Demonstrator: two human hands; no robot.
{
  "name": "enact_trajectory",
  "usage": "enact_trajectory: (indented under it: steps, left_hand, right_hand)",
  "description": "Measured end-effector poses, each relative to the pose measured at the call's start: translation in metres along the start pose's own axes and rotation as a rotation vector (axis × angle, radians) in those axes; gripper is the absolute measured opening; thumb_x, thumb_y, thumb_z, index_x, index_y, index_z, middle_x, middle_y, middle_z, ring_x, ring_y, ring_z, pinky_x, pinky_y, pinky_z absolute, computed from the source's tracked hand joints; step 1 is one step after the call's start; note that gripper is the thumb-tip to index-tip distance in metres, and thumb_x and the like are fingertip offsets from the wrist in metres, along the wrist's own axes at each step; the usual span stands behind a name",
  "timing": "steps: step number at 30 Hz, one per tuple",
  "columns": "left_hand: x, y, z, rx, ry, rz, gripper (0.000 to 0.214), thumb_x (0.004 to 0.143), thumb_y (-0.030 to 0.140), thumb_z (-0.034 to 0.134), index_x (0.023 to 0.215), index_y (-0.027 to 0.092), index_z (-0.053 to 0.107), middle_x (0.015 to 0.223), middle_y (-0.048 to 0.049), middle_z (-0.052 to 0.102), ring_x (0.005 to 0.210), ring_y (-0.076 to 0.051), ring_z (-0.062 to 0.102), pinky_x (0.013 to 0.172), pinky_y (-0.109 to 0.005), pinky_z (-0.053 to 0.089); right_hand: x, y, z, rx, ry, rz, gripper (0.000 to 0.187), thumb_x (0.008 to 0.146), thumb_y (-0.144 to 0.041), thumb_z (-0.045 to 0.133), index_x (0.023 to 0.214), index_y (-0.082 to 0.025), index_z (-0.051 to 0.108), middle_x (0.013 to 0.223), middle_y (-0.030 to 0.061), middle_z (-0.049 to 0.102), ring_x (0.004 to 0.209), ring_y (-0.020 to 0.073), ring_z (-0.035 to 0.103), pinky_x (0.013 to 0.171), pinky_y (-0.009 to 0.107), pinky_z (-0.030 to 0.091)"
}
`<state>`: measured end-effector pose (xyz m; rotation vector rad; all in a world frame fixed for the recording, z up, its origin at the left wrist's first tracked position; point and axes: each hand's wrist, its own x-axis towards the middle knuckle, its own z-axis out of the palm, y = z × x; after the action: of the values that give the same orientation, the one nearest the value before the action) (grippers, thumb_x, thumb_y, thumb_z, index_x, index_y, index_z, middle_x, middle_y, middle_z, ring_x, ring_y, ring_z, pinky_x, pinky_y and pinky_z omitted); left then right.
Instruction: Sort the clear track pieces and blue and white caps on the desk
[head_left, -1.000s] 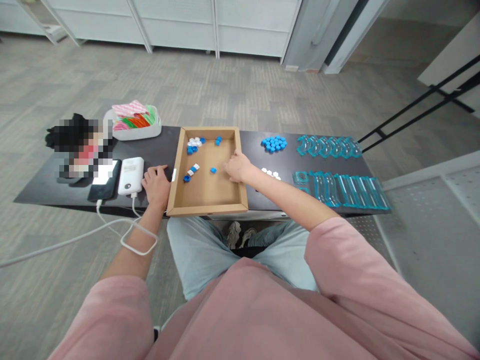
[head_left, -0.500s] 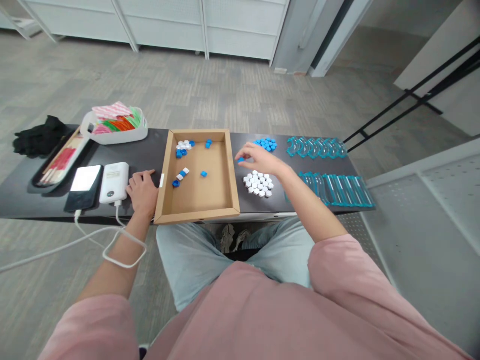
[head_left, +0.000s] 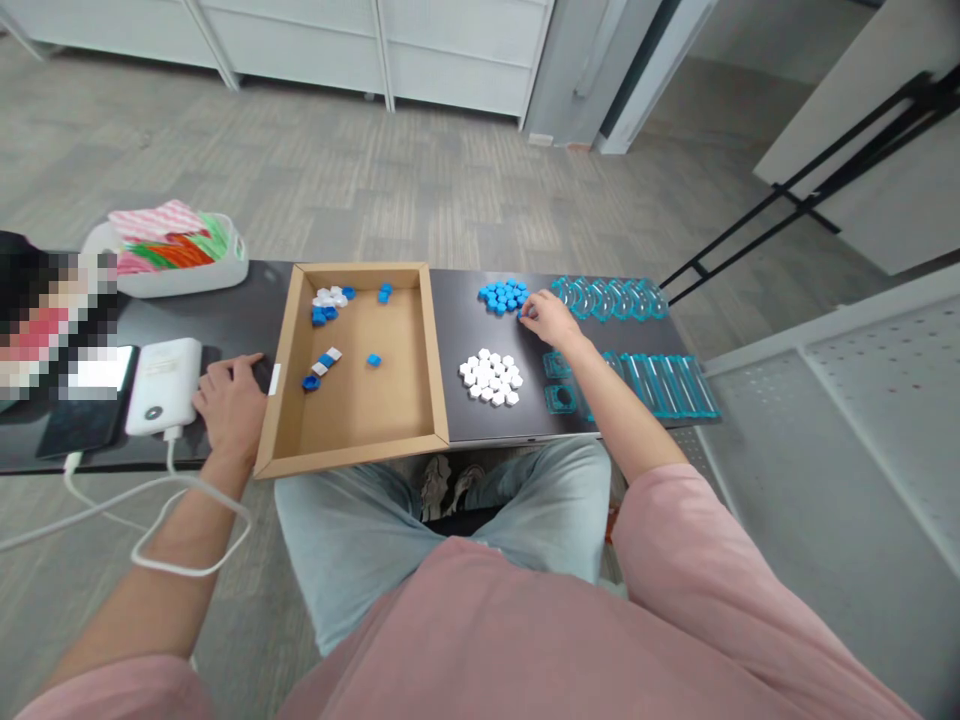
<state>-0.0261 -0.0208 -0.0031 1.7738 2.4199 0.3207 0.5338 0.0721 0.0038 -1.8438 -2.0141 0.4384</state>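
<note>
My right hand (head_left: 547, 316) reaches over the black table (head_left: 240, 300) to the right edge of a cluster of blue hexagonal pieces (head_left: 501, 295). Its fingertips are pinched on one blue piece touching that cluster. A cluster of white hexagonal pieces (head_left: 491, 377) lies nearer to me. My left hand (head_left: 229, 400) rests flat on the table against the left wall of a shallow cardboard tray (head_left: 352, 455), fingers stretched, holding nothing. The tray holds a few loose blue and white pieces (head_left: 328, 298), a short blue-and-white chain (head_left: 321, 366) and a single blue piece (head_left: 373, 360).
Rows of clear teal curved parts (head_left: 609, 298) lie at the table's right end, with more teal parts (head_left: 664, 385) nearer me. A white power bank (head_left: 161, 385) with its cable, a phone (head_left: 79, 420) and a white bin of coloured strips (head_left: 176, 262) sit to the left.
My right hand left the tray with a blue piece and carried it right to the blue cluster. My head turned right, so everything has shifted left. The left hand stayed put.
</note>
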Motion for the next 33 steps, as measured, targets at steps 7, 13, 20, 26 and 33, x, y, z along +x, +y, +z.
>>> enact_trajectory:
  steps: [7,13,20,26,33]
  left_hand:
    - [0.001,0.001,-0.001,0.009,-0.015,0.0,0.071,0.115,0.041,0.026,0.168,0.009,0.061,0.162,-0.0329,0.053,0.152,-0.052,0.05,0.126,-0.067,0.04]
    - [-0.002,0.008,-0.004,0.022,-0.017,-0.008,0.063,0.116,0.039,0.042,0.169,0.009,0.059,0.164,-0.0307,0.053,0.15,-0.049,0.049,0.126,-0.062,0.04]
    - [-0.003,0.007,-0.005,-0.006,-0.006,0.026,0.058,0.119,0.041,0.046,0.166,0.01,0.061,0.163,-0.0301,0.054,0.149,-0.046,0.049,0.123,-0.057,0.038]
    - [-0.004,0.007,-0.005,-0.048,-0.001,0.04,0.057,0.117,0.04,0.052,0.165,0.009,0.062,0.164,-0.031,0.054,0.148,-0.046,0.047,0.122,-0.056,0.037]
    - [-0.005,0.009,-0.004,-0.033,0.014,0.034,0.056,0.114,0.037,0.052,0.163,0.014,0.064,0.164,-0.0286,0.056,0.149,-0.048,0.051,0.122,-0.06,0.04]
  right_hand:
    - [-0.011,-0.01,0.002,0.133,0.13,-0.027,0.005,0.101,-0.02,0.069,0.104,-0.022,0.071,0.13,0.0136,0.068,0.096,0.0233,0.076,0.099,0.045,0.068]
    - [-0.032,-0.121,0.018,0.097,-0.038,-0.336,0.016,0.104,-0.024,0.07,0.12,-0.022,0.074,0.131,0.0116,0.073,0.099,0.0266,0.076,0.1,0.046,0.059]
    - [-0.015,-0.251,0.082,-0.07,-0.371,-0.601,0.028,0.109,-0.02,0.072,0.137,-0.019,0.074,0.141,0.014,0.076,0.124,0.0291,0.074,0.106,0.039,0.05]
    - [-0.002,-0.264,0.109,-0.167,-0.476,-0.61,0.03,0.103,-0.004,0.066,0.126,-0.019,0.078,0.136,0.0133,0.075,0.112,0.027,0.073,0.091,0.035,0.05]
    - [-0.003,-0.258,0.115,-0.017,-0.464,-0.587,0.025,0.1,-0.002,0.066,0.116,-0.018,0.078,0.123,0.0117,0.078,0.106,0.0243,0.073,0.094,0.033,0.052]
